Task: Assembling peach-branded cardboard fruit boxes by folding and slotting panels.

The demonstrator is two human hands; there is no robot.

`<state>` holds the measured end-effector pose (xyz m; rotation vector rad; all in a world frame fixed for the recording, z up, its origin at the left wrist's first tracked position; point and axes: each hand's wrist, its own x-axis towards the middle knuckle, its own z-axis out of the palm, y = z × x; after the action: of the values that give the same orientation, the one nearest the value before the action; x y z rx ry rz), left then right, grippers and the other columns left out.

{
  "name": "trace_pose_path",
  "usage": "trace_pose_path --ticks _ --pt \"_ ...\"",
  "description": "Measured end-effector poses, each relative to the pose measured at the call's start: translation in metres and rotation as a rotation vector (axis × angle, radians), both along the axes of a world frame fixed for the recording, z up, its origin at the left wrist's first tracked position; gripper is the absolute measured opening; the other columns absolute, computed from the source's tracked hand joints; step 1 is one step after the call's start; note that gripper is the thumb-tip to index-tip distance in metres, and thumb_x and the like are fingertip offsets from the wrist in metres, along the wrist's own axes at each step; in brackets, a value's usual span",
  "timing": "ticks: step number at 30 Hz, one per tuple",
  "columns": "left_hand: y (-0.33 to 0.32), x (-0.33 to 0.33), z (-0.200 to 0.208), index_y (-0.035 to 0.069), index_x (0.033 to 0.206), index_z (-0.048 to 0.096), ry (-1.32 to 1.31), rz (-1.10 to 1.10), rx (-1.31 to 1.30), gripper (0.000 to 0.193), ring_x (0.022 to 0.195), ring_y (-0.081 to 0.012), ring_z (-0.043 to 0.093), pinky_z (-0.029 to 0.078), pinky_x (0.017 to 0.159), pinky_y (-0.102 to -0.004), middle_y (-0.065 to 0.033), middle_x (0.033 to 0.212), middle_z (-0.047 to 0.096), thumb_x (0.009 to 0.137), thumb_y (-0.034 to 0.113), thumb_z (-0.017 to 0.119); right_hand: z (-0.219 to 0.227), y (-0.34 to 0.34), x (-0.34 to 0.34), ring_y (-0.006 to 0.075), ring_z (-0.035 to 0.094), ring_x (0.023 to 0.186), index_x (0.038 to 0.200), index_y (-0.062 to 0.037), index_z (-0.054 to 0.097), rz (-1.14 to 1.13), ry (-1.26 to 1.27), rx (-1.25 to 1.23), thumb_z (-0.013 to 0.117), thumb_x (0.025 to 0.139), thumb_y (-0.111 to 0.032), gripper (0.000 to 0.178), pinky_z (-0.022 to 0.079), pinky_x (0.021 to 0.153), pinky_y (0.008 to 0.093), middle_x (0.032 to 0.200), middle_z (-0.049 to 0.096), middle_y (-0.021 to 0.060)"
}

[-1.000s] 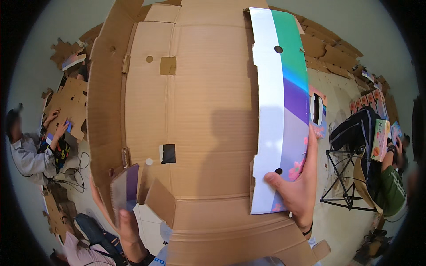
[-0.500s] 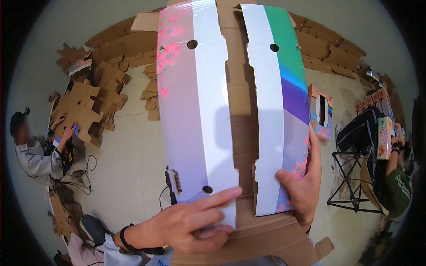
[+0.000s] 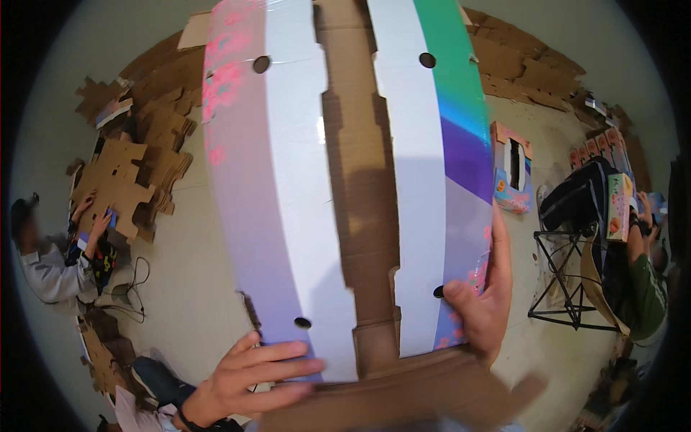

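Got carton (image 3: 366, 187) between both hands, with left flap (image 3: 299, 194) and right flap (image 3: 421, 180) folded inward. Gripping carton's right side with right hand (image 3: 484, 313), thumb on top; resting left hand (image 3: 252, 374), fingers spread, at carton's near-left corner. Best press evenly, squaring flap edges.

Pale floor (image 3: 194, 266), printed box (image 3: 512, 196), piled cardboard (image 3: 529, 83)

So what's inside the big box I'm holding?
Between the left flap and right flap, only brown cardboard shows; whatever lies beneath the flaps is covered.
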<state>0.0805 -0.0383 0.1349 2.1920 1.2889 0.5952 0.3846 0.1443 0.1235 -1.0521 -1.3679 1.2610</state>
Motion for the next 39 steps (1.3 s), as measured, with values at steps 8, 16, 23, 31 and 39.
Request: trace_pose_path --ticks 8,16,23,31,39 --pt "0.032 0.053 -0.019 0.003 0.151 0.039 -0.344 0.992 0.306 0.066 0.147 -0.042 0.04 0.027 0.124 -0.0497 -0.0186 0.137 0.05 0.102 0.041 0.064 -0.028 -0.012 0.005 0.0298 0.049 0.141 0.159 0.0082 0.034 -0.125 0.241 -0.239 0.034 0.111 -0.06 0.083 0.036 0.119 0.0418 0.153 0.051 0.0246" --pt "0.027 0.038 -0.03 0.008 0.158 0.031 -0.279 0.583 0.464 0.065 0.136 -0.041 0.048 0.022 0.126 -0.0609 -0.0224 0.129 0.052 0.105 0.036 0.055 0.019 -0.042 -0.018 0.0301 0.062 0.125 0.154 0.0112 0.042 -0.243 -0.117 -0.092 0.047 0.097 -0.079 0.107 0.046 0.11 0.0385 0.144 0.058 0.0266" --pt "0.025 0.045 -0.033 0.015 0.139 0.045 -0.292 0.578 0.452 0.038 0.125 -0.0382 0.053 0.031 0.12 -0.0645 -0.0139 0.106 0.047 0.105 0.029 0.055 -0.014 -0.047 -0.002 0.0327 0.074 0.097 0.134 0.0169 0.06 -0.428 -0.513 0.489 0.043 0.107 -0.062 0.085 0.058 0.086 0.0401 0.118 0.072 0.0281" --pt "0.015 0.039 -0.034 0.015 0.138 0.046 -0.129 0.575 0.49 0.035 0.133 -0.0396 0.05 0.036 0.117 -0.0617 -0.0135 0.109 0.047 0.106 0.028 0.053 -0.012 -0.044 -0.007 0.0384 0.073 0.104 0.13 0.0195 0.061 -0.467 -0.58 0.544 0.041 0.11 -0.057 0.082 0.058 0.09 0.0418 0.118 0.072 0.0312" --pt "0.03 0.046 -0.043 0.008 0.161 0.031 -0.29 0.838 0.434 0.068 0.151 -0.047 0.033 0.025 0.124 -0.0597 -0.0269 0.156 0.043 0.106 0.042 0.052 0.018 -0.031 -0.019 0.0362 0.072 0.104 0.139 0.0119 0.059 -0.247 -0.637 0.265 0.049 0.111 -0.041 0.061 0.056 0.09 0.0399 0.119 0.07 0.029"
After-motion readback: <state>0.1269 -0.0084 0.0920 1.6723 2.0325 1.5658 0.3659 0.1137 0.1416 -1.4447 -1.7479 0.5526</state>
